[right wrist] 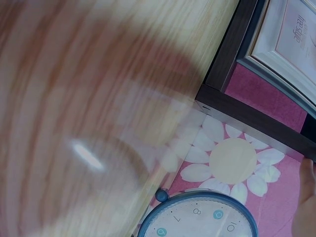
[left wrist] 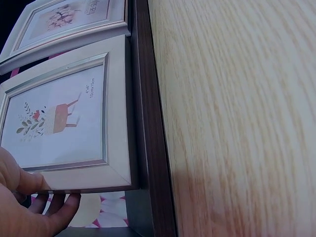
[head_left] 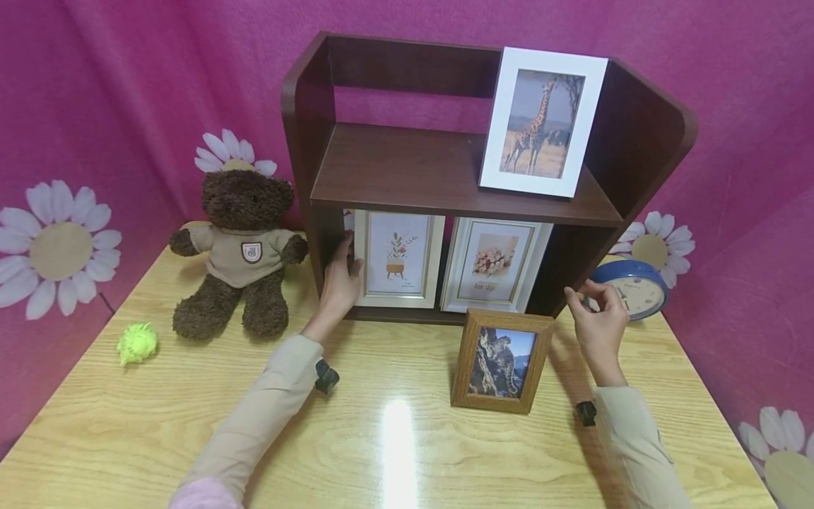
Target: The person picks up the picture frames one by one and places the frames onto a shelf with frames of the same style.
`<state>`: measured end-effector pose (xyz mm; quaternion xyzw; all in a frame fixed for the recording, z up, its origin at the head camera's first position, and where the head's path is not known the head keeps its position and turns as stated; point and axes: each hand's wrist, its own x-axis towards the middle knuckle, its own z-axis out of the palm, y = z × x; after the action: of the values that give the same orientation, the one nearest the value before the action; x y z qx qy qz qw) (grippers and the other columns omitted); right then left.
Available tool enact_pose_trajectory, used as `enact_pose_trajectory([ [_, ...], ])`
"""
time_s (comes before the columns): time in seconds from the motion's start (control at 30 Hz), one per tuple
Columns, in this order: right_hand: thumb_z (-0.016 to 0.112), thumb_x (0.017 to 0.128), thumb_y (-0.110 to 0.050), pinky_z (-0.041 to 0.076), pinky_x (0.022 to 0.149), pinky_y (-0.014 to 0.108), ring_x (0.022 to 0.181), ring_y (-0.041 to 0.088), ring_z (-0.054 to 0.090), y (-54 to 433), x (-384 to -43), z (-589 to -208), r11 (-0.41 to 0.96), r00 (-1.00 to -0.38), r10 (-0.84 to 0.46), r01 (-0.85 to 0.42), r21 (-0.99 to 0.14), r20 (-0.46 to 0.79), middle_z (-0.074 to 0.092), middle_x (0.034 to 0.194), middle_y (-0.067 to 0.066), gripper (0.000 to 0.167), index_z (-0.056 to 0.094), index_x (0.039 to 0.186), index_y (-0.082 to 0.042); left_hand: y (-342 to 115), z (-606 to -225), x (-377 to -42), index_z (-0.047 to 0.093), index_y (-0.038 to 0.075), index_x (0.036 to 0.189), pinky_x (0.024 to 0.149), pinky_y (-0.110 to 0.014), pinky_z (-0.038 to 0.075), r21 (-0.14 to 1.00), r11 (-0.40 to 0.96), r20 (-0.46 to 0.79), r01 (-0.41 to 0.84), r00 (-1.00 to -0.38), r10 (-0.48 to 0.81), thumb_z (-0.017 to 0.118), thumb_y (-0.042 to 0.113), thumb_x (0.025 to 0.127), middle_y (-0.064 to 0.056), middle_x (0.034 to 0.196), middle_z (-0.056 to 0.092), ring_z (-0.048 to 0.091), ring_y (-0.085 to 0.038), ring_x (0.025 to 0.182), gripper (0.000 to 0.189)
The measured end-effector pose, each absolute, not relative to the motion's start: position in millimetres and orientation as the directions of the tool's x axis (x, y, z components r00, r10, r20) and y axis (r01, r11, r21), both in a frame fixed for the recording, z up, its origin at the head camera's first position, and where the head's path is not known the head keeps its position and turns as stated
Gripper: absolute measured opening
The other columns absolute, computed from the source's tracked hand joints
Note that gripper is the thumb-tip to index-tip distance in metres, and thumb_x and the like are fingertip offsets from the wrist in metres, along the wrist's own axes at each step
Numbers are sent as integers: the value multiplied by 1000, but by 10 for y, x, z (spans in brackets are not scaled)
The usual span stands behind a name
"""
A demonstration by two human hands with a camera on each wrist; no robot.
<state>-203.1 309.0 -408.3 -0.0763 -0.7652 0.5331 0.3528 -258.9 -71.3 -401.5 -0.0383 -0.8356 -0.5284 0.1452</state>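
Observation:
My left hand (head_left: 341,281) pinches the left edge of a cream picture frame (head_left: 360,261) with a plant print, standing in the shelf's lower compartment. In the left wrist view the thumb lies on the frame's front and the fingers are behind its edge. To its right stands a white picture frame (head_left: 536,265) with a flower print. My right hand (head_left: 600,329) is beside the right end of the dark brown shelf (head_left: 394,159), in front of a round blue clock (head_left: 649,297). Its fingers are loosely bent, with nothing visible in them; whether the thumb touches the side panel is unclear.
A white giraffe picture frame (head_left: 540,127) stands on the upper shelf. A wooden leopard picture frame (head_left: 502,364) stands on the table before the shelf. To the left are a brown teddy bear (head_left: 244,247) and a spiky yellow-green ball (head_left: 136,343). Pink flowered cloth (head_left: 146,92) hangs behind.

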Motion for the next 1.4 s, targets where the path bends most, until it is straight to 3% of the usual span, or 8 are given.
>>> enact_pose_trajectory([
  [0.47, 73, 80, -1, 50, 73, 6, 79, -2, 57, 3124, -2095, -4133, 434, -723, 494, -275, -858, 482, 55, 83, -16, 19, 63, 94, -7, -721, -4002, -2595, 35, -3, 143, 95, -48, 45, 867, 449, 283, 217, -955, -83, 48, -1, 96, -28, 126, 52, 54, -39, 110, 49],
  [0.77, 73, 79, 0, 50, 73, 6, 78, -4, 57, 3123, -2100, -4135, 425, -724, 499, -276, -862, 477, 57, 86, -11, 24, 62, 100, 5, -715, -4001, -2585, 34, -3, 143, 96, -47, 45, 872, 443, 269, 207, -959, -83, 48, 0, 96, -28, 125, 52, 54, -38, 111, 49],
  [1.1, 73, 80, -1, 50, 74, 7, 79, -3, 57, 3123, -2082, -4138, 439, -724, 499, -263, -859, 476, 55, 84, -16, 19, 62, 96, -1, -720, -4034, -2566, 34, -4, 143, 92, -47, 48, 872, 425, 303, 242, -949, -82, 48, 1, 95, -27, 126, 53, 56, -38, 108, 50],
  [1.4, 73, 80, -2, 51, 74, 8, 79, 1, 59, 3132, -2083, -4161, 448, -717, 501, -264, -854, 484, 55, 84, -16, 20, 63, 96, 1, -725, -4065, -2553, 36, -5, 141, 99, -46, 45, 849, 445, 354, 284, -932, -80, 49, 2, 94, -27, 126, 52, 53, -37, 113, 49],
])
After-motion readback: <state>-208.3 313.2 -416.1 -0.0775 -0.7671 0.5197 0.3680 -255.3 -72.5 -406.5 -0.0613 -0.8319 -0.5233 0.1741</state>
